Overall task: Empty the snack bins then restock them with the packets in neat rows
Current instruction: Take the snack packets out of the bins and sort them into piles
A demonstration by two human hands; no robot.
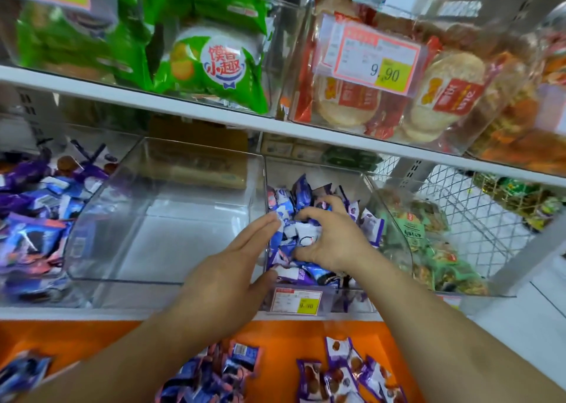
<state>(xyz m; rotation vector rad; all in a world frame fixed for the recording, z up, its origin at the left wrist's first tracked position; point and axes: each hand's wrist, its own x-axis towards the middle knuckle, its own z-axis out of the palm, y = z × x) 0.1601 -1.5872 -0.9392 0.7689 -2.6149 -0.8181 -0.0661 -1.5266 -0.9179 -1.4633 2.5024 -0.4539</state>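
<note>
Middle shelf, centre: a clear bin stands with nothing in it. Touching its wall at 3 o'clock is a second clear bin holding a loose heap of blue-and-white packets, unsorted, not in rows.

The right hand is inside that second bin, fingers and thumb curled around a clutch of the packets at the top of the heap. The left hand lies at the dividing wall between the two bins, fingers straight and together, gripping nothing; the fingertips reach the edge of the heap.

A price tag hangs on the front of the filled bin, at 6 o'clock from the hands.

At 9 o'clock, a further bin holds mixed purple and blue packets. At 3 o'clock, green packets fill the neighbouring bin.

Upper shelf: green bags at 12 o'clock, red-labelled round crackers at 1 o'clock, each in a clear bin.

At 6 o'clock, an orange ledge carries scattered purple packets and blue ones.
</note>
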